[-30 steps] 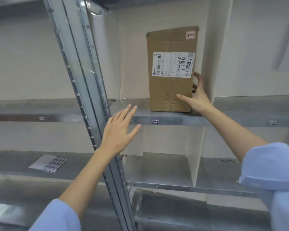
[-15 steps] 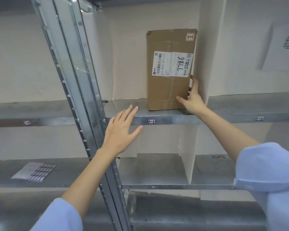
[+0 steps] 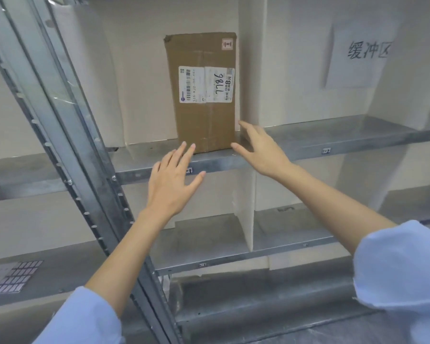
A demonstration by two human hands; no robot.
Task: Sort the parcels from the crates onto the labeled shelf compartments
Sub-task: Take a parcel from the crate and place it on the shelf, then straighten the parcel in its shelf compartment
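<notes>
A brown cardboard parcel [image 3: 204,95] with a white shipping label stands upright on the upper metal shelf [image 3: 333,135], tight against a white divider [image 3: 251,70] on its right. My right hand [image 3: 261,150] hovers open just right of and below the parcel's lower right corner, fingers spread, apart from the box. My left hand [image 3: 174,180] is open with straight fingers in front of the shelf's front edge, fingertips near the parcel's lower left corner. Neither hand holds anything.
A slanted metal upright [image 3: 67,135] crosses the left side. A small tag [image 3: 189,171] marks the shelf edge. A paper sign with characters [image 3: 363,50] hangs in the right compartment. A lower shelf [image 3: 209,247] has a white divider [image 3: 248,214]. A label sheet [image 3: 10,276] lies at lower left.
My right hand has let go of the parcel's right side and drawn back off it. My left hand has moved up and right toward the parcel's base. The parcel stays upright.
</notes>
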